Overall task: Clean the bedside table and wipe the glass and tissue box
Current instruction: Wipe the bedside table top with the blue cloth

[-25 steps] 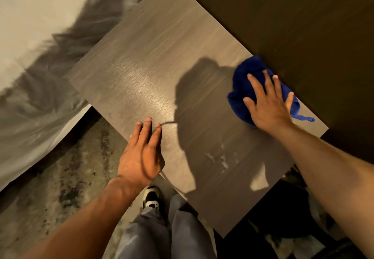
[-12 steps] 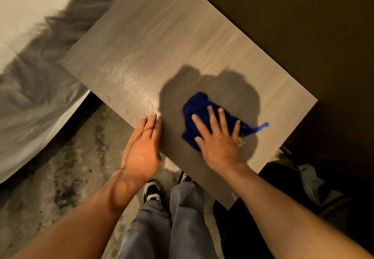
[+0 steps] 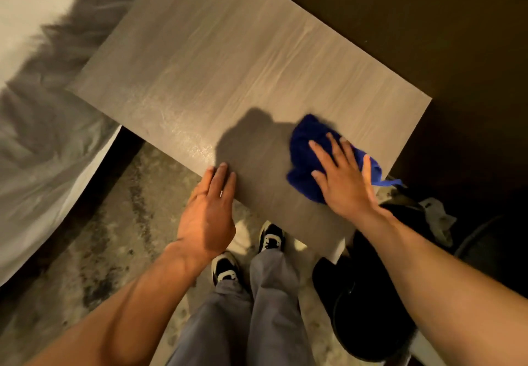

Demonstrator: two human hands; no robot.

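R hand (image 3: 344, 182) flat, fingers spread, pressing blue cloth (image 3: 307, 148) on table (image 3: 228, 65) at center-right. L hand (image 3: 210, 208) palm-down, fingers together, on table's near edge, center frame.

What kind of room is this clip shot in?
Probably a bedroom: a bed with pale sheets sits right beside the low grey table, and worn carpet covers the floor.

Dark brown wall (image 3: 428, 22) behind. White bedding (image 3: 34, 108) at left. Mottled grey-beige carpet (image 3: 108, 237) below. Black bin (image 3: 371, 308) at right. Warm, dim light.
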